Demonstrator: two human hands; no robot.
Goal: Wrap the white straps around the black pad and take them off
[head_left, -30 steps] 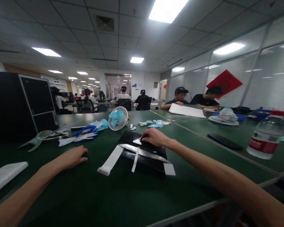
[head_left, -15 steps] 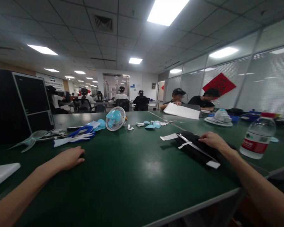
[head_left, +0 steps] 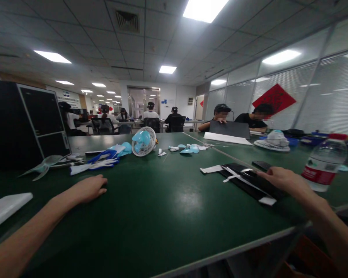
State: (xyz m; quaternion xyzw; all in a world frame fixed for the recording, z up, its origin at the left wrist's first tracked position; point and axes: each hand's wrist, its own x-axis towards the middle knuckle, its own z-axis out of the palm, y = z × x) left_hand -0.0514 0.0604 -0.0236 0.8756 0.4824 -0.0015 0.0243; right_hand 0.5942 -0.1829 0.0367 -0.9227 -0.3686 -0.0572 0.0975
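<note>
My left hand (head_left: 89, 188) rests on the green table top with its fingers loosely bent and the thumb apart, holding nothing. On the right, my right hand (head_left: 281, 180) has its fingertips pinched at the far edge of a flat black piece with white strips (head_left: 243, 181). A shiny bit shows just in front of those fingertips. One white strip sticks out to the left and another lies at the near corner. A dark flat rectangular object (head_left: 261, 165) lies just behind the hand.
A blue-bladed fan (head_left: 144, 141) stands mid-table beside blue-and-white gloves (head_left: 95, 162). Light blue and white parts (head_left: 188, 149) lie beyond. A water bottle (head_left: 324, 164) is at right, a black computer case (head_left: 43, 119) at left. Two people sit across the table at the right.
The black piece now lies flatter. My right hand has moved a little to the right, uncovering the dark rectangular object. A person opposite has tilted a white-and-grey board. My left hand stays on the table.
</note>
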